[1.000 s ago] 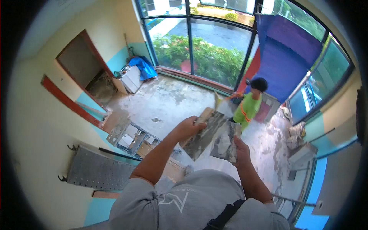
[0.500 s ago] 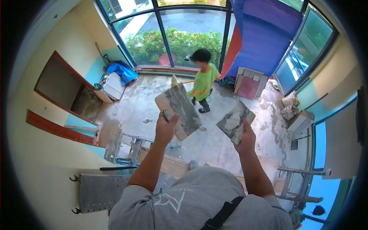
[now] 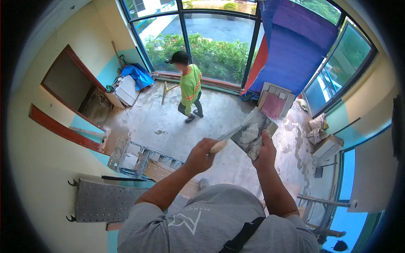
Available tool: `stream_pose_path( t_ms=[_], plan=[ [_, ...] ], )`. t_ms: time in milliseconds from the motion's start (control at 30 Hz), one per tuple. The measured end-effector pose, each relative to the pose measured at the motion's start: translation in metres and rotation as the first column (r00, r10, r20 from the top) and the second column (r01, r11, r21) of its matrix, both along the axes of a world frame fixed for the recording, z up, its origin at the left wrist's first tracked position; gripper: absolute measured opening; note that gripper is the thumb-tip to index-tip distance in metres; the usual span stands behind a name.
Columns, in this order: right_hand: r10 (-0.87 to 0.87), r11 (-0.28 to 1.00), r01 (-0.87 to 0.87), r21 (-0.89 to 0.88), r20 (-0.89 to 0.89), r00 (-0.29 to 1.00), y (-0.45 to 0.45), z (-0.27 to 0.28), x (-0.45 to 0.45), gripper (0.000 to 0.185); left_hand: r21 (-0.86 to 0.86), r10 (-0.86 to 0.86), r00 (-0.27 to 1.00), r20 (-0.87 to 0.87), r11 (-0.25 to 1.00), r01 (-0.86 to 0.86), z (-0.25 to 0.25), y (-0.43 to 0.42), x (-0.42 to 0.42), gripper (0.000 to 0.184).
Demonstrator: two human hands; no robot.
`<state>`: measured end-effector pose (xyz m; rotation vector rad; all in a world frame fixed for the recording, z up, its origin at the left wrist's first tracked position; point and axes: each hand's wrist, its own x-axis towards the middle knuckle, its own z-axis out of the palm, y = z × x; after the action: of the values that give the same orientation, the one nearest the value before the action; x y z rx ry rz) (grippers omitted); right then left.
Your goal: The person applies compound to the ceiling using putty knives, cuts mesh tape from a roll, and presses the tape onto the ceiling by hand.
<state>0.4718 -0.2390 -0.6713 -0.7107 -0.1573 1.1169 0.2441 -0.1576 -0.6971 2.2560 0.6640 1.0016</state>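
Note:
My left hand (image 3: 201, 155) is closed around a plastering trowel (image 3: 241, 125), now turned nearly edge-on and slightly blurred. A pale rounded end shows beside my fingers. The trowel's blade reaches up to the far edge of a smaller, smeared square plate (image 3: 271, 124); whether they touch I cannot tell. My right hand (image 3: 265, 152) grips this plate by its right side, thumb on top. White wet-looking compound (image 3: 249, 133) lies in a lump on the plate, with rougher grey-white residue toward my thumb.
A co-worker in a green top (image 3: 190, 86) walks on the floor below, near a wooden-handled tool (image 3: 165, 92). A paint-spattered ladder (image 3: 145, 158) stands lower left, a perforated grey platform (image 3: 105, 201) beside it. Boards (image 3: 274, 101) lean by the window; sacks (image 3: 317, 128) sit right.
My left hand has swung right and tilted the trowel from face-on to nearly edge-on, bringing it to the plate. My right hand has shifted slightly left. The co-worker has moved left.

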Motion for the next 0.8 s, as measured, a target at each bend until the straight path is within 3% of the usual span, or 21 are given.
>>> stream_pose_path(
  t_ms=[67,167,200,300,333,433,533,633,700,767,800],
  plan=[
    [-0.03,0.999,0.027,0.031,0.091,0.995,-0.009,0.005,0.007,0.041,-0.081,0.053,0.991,-0.126,0.995,-0.064,-0.011,-0.006,-0.009,0.032],
    [-0.113,0.989,0.082,0.123,0.267,0.957,-0.022,0.012,0.039,0.042,-0.501,0.301,0.951,-0.066,0.814,-0.293,0.004,-0.028,0.011,0.035],
    [-0.137,0.983,0.089,0.16,0.321,0.937,-0.024,0.01,0.049,0.043,-0.613,0.352,0.936,0.019,0.743,-0.267,0.004,-0.03,0.017,0.036],
    [-0.169,0.973,0.076,0.217,0.45,0.877,-0.034,0.006,0.069,0.043,-0.651,0.362,0.918,0.16,0.738,-0.178,0.044,-0.058,0.032,0.036],
    [-0.173,0.971,0.066,0.229,0.486,0.857,-0.037,0.005,0.073,0.043,-0.554,0.347,0.919,0.187,0.81,-0.193,0.06,-0.068,0.04,0.037],
    [-0.196,0.955,0.029,0.296,0.554,0.809,-0.05,0.022,0.074,0.041,-0.463,0.303,0.945,0.124,0.86,-0.215,0.094,-0.091,0.057,0.034],
    [-0.178,0.971,0.021,0.237,0.667,0.724,-0.065,0.021,0.083,0.039,-0.36,0.252,0.963,0.1,0.911,-0.201,0.102,-0.1,0.076,0.031],
    [-0.127,0.984,-0.043,0.172,0.853,0.507,-0.083,0.039,0.089,0.038,-0.281,0.337,0.94,-0.062,0.898,-0.34,0.118,-0.112,0.09,0.031],
    [-0.084,0.98,-0.1,0.173,0.809,0.582,-0.082,0.028,0.095,0.041,-0.197,0.358,0.924,-0.132,0.904,-0.379,0.118,-0.119,0.09,0.034],
    [-0.101,0.976,-0.138,0.166,0.915,0.39,-0.08,0.028,0.107,0.042,-0.05,0.396,0.909,-0.133,0.913,-0.405,0.115,-0.122,0.09,0.034],
    [-0.101,0.97,-0.155,0.186,0.894,0.436,-0.075,0.028,0.107,0.042,0.081,0.382,0.917,-0.115,0.924,-0.375,0.11,-0.119,0.087,0.035]
  ],
)
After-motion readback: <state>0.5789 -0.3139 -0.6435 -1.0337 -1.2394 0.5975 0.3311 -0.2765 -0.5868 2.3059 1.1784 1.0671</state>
